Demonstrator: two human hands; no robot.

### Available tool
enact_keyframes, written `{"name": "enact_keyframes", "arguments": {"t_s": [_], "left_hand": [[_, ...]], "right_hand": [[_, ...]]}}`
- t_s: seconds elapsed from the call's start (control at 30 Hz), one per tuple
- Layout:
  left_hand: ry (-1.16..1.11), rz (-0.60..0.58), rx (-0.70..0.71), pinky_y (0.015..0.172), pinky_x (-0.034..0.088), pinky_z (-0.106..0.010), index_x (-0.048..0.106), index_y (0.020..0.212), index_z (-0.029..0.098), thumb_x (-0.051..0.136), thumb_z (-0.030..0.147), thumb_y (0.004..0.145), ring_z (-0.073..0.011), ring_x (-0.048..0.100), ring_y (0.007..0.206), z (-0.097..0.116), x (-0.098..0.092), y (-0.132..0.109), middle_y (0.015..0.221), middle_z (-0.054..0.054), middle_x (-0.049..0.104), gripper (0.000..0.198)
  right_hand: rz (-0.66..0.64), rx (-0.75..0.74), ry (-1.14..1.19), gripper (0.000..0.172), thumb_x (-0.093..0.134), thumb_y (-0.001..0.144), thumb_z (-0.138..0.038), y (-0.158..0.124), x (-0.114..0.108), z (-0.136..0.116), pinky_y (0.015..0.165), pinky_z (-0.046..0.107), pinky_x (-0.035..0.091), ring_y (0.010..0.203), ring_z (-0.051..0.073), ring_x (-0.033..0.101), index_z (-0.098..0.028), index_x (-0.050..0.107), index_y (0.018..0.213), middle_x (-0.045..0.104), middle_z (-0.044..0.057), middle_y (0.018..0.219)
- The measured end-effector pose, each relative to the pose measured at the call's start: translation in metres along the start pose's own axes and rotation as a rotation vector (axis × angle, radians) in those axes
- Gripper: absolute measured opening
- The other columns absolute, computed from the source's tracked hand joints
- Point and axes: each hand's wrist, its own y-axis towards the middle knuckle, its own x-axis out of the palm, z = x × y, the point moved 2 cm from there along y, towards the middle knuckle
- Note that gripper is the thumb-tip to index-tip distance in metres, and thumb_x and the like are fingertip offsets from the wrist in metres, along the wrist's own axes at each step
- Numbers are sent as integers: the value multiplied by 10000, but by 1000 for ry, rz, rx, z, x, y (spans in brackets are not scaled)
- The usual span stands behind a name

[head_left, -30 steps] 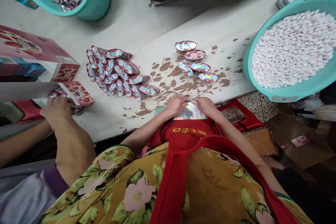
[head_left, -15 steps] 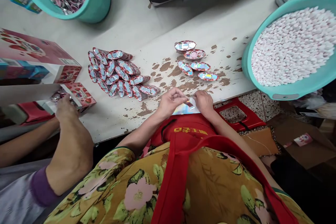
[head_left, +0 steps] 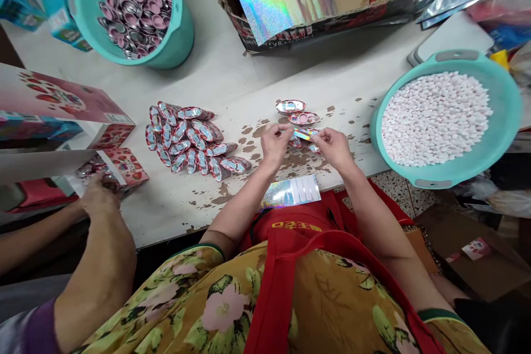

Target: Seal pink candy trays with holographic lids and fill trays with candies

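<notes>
My left hand [head_left: 274, 146] and my right hand [head_left: 335, 148] are raised over the table, each pinching one end of a narrow, shiny holographic sticker strip [head_left: 305, 134]. Beneath and just beyond them is a small group of oval, red-and-silver packs, one of them with a pink middle [head_left: 304, 118] and another with a silvery top [head_left: 290, 106]; my fingers partly cover the nearer ones. At the table's front edge, by my apron, lies a holographic sticker sheet [head_left: 286, 192] with several pale strips on its right part.
Many similar packs [head_left: 193, 138] stand clustered on the left. A teal tub [head_left: 182, 38] holds pink-and-silver caps; a teal basin [head_left: 375, 127] holds white tablets. A cardboard box [head_left: 282, 44] with foil sheets stands behind. A co-worker's hand [head_left: 99, 196] reaches into a strawberry-printed box [head_left: 128, 168].
Both hands have moved forward from the sheet at the table edge to above the small group of packs, with a strip stretched between them. The view has tilted up.
</notes>
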Motion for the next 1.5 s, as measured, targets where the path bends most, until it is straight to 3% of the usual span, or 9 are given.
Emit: {"name": "enact_keyframes", "arguments": {"t_s": [0.2,0.33,0.43,0.67,0.83,0.97,1.1,1.2,1.5], "left_hand": [[261,183,13,1104,388,-483,693,780,243,722,274,862,-262,533,1113,3,28,26,974,-42,640,93],[342,165,-1,1098,354,-510,633,807,240,713,285,868,-297,494,1145,-3,35,32,1023,-59,625,110],[351,167,3,1071,378,-488,609,912,248,730,289,850,-287,505,1121,-11,33,41,1065,-57,625,142],[355,-3,197,1082,395,-495,667,1075,270,736,521,868,-325,498,1249,-13,8,49,1217,-106,643,333],[473,-285,546,1201,226,-560,623,1340,298,757,727,753,-401,286,1494,7,-1,46,1551,-127,478,739],[591,-474,653,1183,173,-619,716,1217,290,741,717,771,-421,380,1412,15,30,64,1448,-137,560,618],[703,-549,741,1155,204,-614,766,1014,246,718,606,832,-376,492,1251,9,43,82,1298,-143,628,406],[773,-568,774,1188,163,-620,761,1006,260,689,534,859,-345,510,1223,-2,9,98,1313,-121,623,319],[1017,-694,696,1220,125,-683,761,1124,288,648,554,864,-342,481,1294,-46,-154,152,1324,-101,620,388]], "right_hand": [[50,-44,-530,179,661,886,-361,58,-15,-28,808,334,491,897,241,673,-211,759,903,769,69,916],[55,30,-589,174,743,860,-380,74,-10,-24,854,370,506,937,267,673,-208,755,886,753,83,896],[151,82,-530,362,757,865,-483,81,-8,-14,905,414,498,976,281,660,-143,718,984,723,123,938],[151,-37,-339,548,646,921,-560,66,-13,2,972,460,487,1072,270,625,-169,586,1300,655,131,1194],[48,-187,-278,1225,867,649,-631,3,-24,48,1063,535,466,1353,379,480,-253,237,1629,395,186,1552],[19,-113,-307,1518,996,459,-521,-14,-1,64,1146,558,411,1415,421,412,-209,123,1661,384,224,1528],[58,-104,-267,1468,997,517,-386,9,44,39,1138,510,443,1403,388,438,-217,94,1662,398,215,1504],[52,-131,-227,1385,984,550,-319,22,81,12,1156,497,432,1405,376,444,-221,149,1650,377,213,1504],[-329,-257,-221,1477,1018,500,-351,25,203,-59,1145,517,438,1380,415,472,-254,115,1665,317,226,1522]]}}
